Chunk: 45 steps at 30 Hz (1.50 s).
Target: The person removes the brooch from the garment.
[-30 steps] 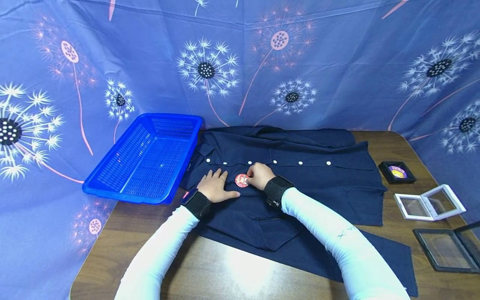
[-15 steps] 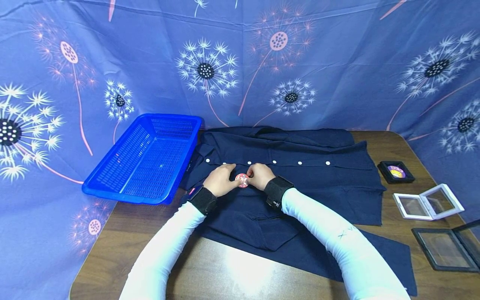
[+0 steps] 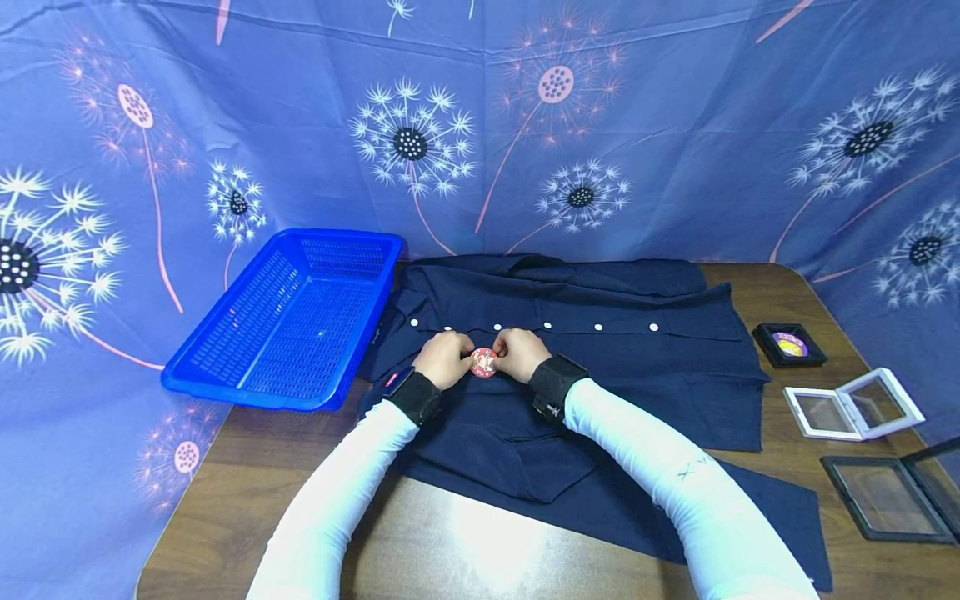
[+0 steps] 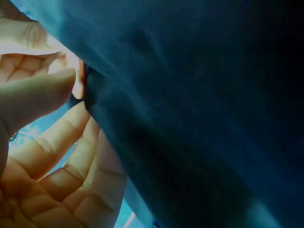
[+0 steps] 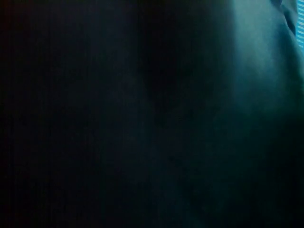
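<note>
While both hands (image 3: 443,360) (image 3: 521,355) pinch a red badge (image 3: 483,362), navy shirt (image 3: 637,362) extending well beyond, basket (image 3: 240,396) apart at left

white sleeves (image 3: 330,492), black wrist straps (image 3: 558,386), dark sleeve marks (image 3: 686,472)

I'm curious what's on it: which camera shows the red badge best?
The head view: the red badge shows its printed front between the left hand and right hand. The left wrist view shows perhaps its edge; the right wrist view, none of it.

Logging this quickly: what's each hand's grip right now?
Left hand: closed, holding the left edge of a round red printed badge.
Right hand: closed, holding that badge's right edge.
</note>
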Tool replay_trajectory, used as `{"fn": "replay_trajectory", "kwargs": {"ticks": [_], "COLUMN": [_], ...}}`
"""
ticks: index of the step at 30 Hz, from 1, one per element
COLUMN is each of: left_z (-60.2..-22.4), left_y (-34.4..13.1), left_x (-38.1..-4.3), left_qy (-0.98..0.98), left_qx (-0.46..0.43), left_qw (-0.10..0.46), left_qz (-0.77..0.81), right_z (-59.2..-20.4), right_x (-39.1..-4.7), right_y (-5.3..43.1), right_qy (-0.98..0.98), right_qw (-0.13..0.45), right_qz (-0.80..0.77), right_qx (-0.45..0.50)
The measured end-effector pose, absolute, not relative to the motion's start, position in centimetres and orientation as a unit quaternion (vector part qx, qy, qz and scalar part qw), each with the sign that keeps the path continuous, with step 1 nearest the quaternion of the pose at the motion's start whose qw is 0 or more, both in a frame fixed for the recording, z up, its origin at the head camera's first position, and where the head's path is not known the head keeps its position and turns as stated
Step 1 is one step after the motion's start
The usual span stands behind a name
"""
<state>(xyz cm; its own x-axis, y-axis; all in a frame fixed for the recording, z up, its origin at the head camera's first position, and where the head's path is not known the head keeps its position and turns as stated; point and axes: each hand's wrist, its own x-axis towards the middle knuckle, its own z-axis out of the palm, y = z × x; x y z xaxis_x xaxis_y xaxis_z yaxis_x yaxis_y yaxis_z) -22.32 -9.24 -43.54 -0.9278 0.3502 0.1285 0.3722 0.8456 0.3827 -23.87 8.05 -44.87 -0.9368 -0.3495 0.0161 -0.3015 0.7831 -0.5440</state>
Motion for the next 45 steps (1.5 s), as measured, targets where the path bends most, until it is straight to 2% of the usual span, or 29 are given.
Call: {"fn": "replay_trajectory", "kwargs": {"ticks": [45], "left_z": [-43.9], "left_y": [-9.7], "left_x": [-22.0], "left_qy": [-0.959], "left_qx": [-0.183], "left_qw": [0.029], "left_qz": [-0.216], "right_z": [-43.3], "right_x": [-23.3], "right_y": [8.5], "right_qy": [0.923], "right_qw": [0.054], "right_qz": [-0.333], "right_qx": [-0.184]}}
